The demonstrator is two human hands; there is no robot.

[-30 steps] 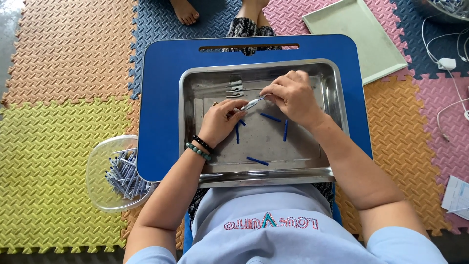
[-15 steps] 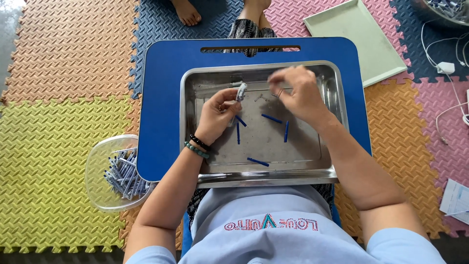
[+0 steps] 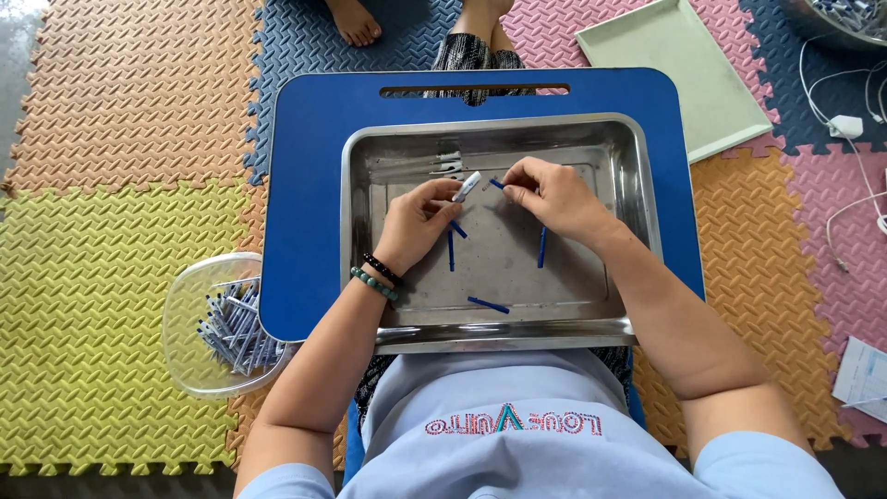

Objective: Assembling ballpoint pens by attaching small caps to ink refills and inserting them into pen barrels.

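At far left, a clear plastic bowl (image 3: 199, 323) of grey-blue sticks sits on the foam mat, partly under the blue lap table (image 3: 305, 203). On that sits one steel tray (image 3: 637, 185). Your left hand (image 3: 416, 222) pinches a small white cap (image 3: 467, 186); your right hand (image 3: 545, 194) pinches a blue stick (image 3: 496, 183) just beside it. Four blue sticks lie loose on the tray floor. One pale green tray (image 3: 684, 69) lies beyond, right.
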